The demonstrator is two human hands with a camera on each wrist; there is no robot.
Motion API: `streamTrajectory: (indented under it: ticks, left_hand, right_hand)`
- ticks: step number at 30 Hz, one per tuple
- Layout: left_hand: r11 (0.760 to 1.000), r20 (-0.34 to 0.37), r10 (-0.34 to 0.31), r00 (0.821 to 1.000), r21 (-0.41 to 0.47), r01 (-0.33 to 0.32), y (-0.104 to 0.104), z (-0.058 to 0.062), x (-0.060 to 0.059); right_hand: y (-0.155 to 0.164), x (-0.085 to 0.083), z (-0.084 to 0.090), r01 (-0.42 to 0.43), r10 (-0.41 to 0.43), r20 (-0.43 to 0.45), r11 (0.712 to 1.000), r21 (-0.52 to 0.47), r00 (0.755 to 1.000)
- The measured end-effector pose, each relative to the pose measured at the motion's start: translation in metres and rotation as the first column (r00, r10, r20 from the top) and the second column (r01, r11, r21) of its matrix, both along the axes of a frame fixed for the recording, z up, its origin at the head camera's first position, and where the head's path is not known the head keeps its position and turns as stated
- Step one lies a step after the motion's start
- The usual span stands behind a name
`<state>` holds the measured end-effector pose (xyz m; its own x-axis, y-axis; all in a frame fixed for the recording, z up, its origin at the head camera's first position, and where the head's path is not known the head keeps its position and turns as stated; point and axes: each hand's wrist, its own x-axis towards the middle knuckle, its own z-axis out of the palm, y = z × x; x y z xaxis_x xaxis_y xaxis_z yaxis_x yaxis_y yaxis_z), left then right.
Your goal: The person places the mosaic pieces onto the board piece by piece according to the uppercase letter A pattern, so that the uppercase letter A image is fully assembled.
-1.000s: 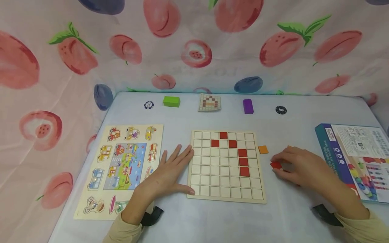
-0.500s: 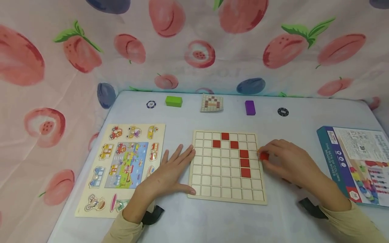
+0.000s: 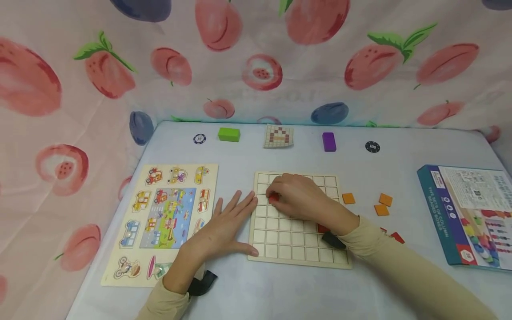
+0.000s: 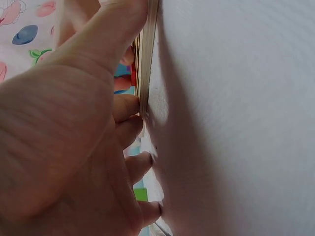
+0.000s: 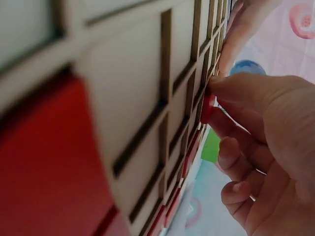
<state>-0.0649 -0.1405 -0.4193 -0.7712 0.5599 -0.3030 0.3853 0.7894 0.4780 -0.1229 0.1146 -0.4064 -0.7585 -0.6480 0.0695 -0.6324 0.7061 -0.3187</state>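
Observation:
A wooden grid board [image 3: 286,252] lies flat at the middle of the table. My right hand [image 3: 302,198] is over its upper left part and pinches a red square tile [image 3: 273,198] between thumb and fingers, at a cell in the left columns. The right wrist view shows the same red tile [image 5: 207,109] against the grid, with other red tiles [image 5: 49,162] set in cells. Hand and sleeve hide most of those in the head view. My left hand [image 3: 222,229] lies spread, its fingertips and thumb touching the board's left edge.
Right of the board lie orange tiles [image 3: 348,198] and partly hidden red tiles [image 3: 397,237]. A vehicle puzzle board [image 3: 116,249] is at left, a boxed set [image 3: 472,218] at right. Along the back sit a green block [image 3: 229,134], pattern card [image 3: 278,136], purple block [image 3: 329,142] and two round chips [image 3: 372,146].
My right hand has carried the red tile leftward from beside the board to a cell in its upper left. The orange tiles are uncovered. My left hand has stayed in place.

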Motion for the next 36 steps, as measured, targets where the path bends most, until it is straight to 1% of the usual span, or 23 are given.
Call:
streamTrajectory:
  ticks: [3,6,9,12,15,18,20,24,27,30,33,36]
  left_hand:
    - [1.0,-0.005,-0.014,1.0,-0.004,0.014,0.001,0.0,-0.001]
    - [1.0,-0.011,-0.02,1.0,-0.015,0.02,0.002,0.0,-0.002]
    - [1.0,-0.013,-0.018,1.0,-0.007,0.018,0.004,0.001,-0.002]
    - [1.0,-0.015,-0.015,1.0,0.001,0.015,0.004,0.0,-0.002]
    - [1.0,-0.021,-0.01,1.0,0.003,0.01,0.004,-0.001,-0.002]
    - [1.0,-0.019,-0.006,1.0,0.01,0.006,0.004,-0.001,-0.002]
    - [1.0,-0.018,-0.005,1.0,0.015,0.005,0.004,-0.002,-0.002]
    - [1.0,-0.016,-0.002,1.0,0.016,0.002,0.003,-0.002,-0.002]
    - [1.0,-0.013,-0.001,1.0,0.025,0.001,0.002,-0.002,-0.001]
    - [0.999,-0.01,-0.002,1.0,0.042,0.003,0.002,-0.001,-0.001]
    - [0.999,-0.003,0.003,1.0,0.042,-0.003,0.001,-0.001,-0.001]
    - [0.999,-0.002,0.007,1.0,0.04,-0.007,0.001,-0.002,-0.001]
  right_hand:
    - [-0.001,0.0,-0.001,0.008,-0.008,-0.015,1.0,0.028,1.0]
    - [0.004,0.003,0.0,-0.013,0.015,-0.041,0.999,0.049,0.999]
    - [0.013,0.007,0.003,-0.02,0.023,-0.054,0.998,0.065,0.998]
    - [0.027,0.011,0.005,0.013,-0.011,-0.04,0.998,0.062,0.999]
    - [0.045,0.017,0.005,0.081,-0.082,0.015,0.996,0.037,0.997]
    - [0.069,0.028,0.007,0.177,-0.178,0.074,0.984,0.02,0.981]
    - [0.087,0.038,0.007,0.255,-0.255,0.107,0.967,0.018,0.961]
    - [0.128,0.061,0.004,0.376,-0.374,0.124,0.927,0.011,0.919]
    - [0.157,0.08,0.0,0.417,-0.417,0.119,0.908,0.027,0.901]
    - [0.179,0.097,-0.002,0.436,-0.439,0.096,0.898,0.052,0.893]
    - [0.193,0.111,-0.005,0.471,-0.475,0.083,0.88,0.063,0.876]
    - [0.199,0.119,-0.008,0.497,-0.501,0.049,0.865,0.07,0.864]
